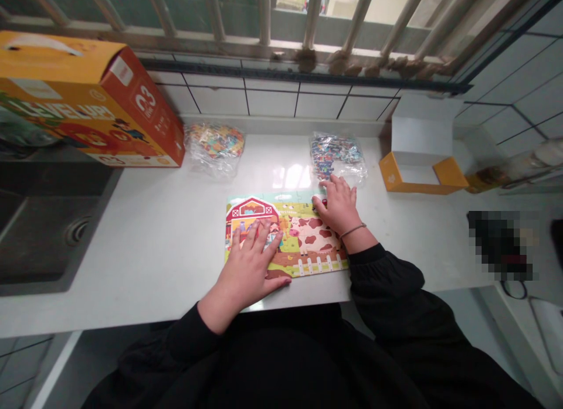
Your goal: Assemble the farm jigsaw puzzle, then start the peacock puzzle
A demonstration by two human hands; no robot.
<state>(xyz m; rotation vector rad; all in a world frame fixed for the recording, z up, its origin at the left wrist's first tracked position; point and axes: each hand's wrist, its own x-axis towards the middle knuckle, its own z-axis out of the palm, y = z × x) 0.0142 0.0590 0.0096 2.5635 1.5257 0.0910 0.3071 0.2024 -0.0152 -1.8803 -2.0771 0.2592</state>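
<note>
A farm-scene jigsaw puzzle with a red barn and a spotted cow lies flat on the white counter. My left hand rests palm down on its lower left part, fingers spread. My right hand presses on the puzzle's upper right corner, fingers curled down; I cannot tell whether a piece is under them. A thin band circles my right wrist. Both arms wear black sleeves.
Two clear bags of puzzle pieces lie behind: one at centre left, one just beyond my right hand. An orange puzzle box stands at the left, above a sink. An open orange-and-white box sits at the right. A barred window runs along the back.
</note>
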